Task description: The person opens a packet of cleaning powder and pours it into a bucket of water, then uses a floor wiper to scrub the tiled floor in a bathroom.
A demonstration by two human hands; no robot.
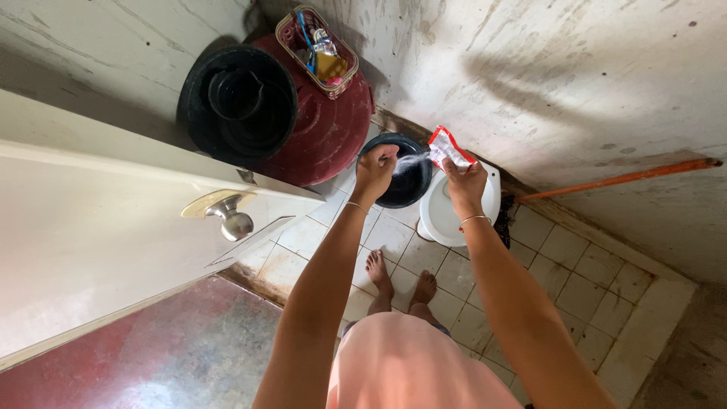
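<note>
A person stands barefoot over a white toilet (pixel 447 216), both hands raised. The right hand (pixel 463 180) pinches a small red-and-white sachet (pixel 448 147) by its lower edge; the left hand (pixel 375 168) pinches its torn strip. Thin, crinkly and light, the sachet seems best gripped at the sealed edges.

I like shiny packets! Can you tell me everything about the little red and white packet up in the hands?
The packet is a small, flat sachet, red along its edges with a white middle, and looks like thin glossy plastic. The right hand pinches its lower end and holds it tilted above the white toilet bowl. A pale strip runs from its top corner to the left hand, over the dark bucket. What is inside cannot be seen.
</note>
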